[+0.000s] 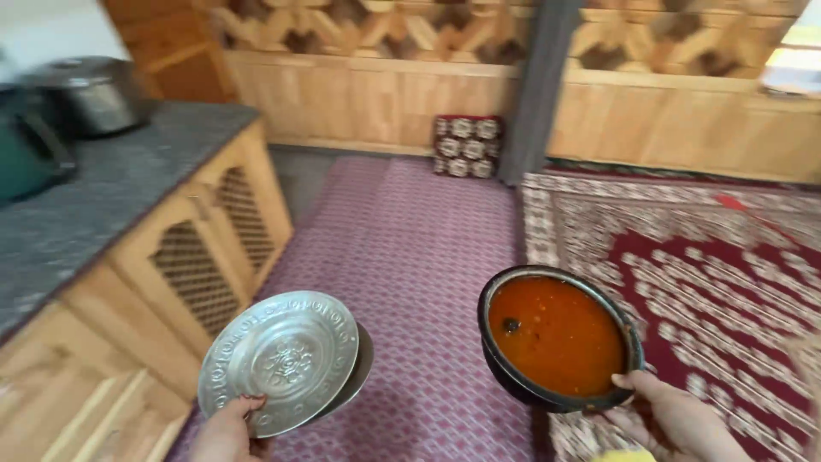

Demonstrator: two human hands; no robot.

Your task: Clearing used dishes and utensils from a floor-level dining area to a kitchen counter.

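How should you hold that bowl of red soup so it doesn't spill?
Probably by the rim and underside of the dark bowl, from its near side, as the right hand does. It is filled almost to the brim, so keep it level.

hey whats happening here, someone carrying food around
A person is standing on a patterned carpet with both hands full. The left hand grips embossed metal plates by the lower edge, tilted up. The right hand holds a dark bowl of orange-red curry, thumb on the rim. A stone counter with a metal pot is on the left.
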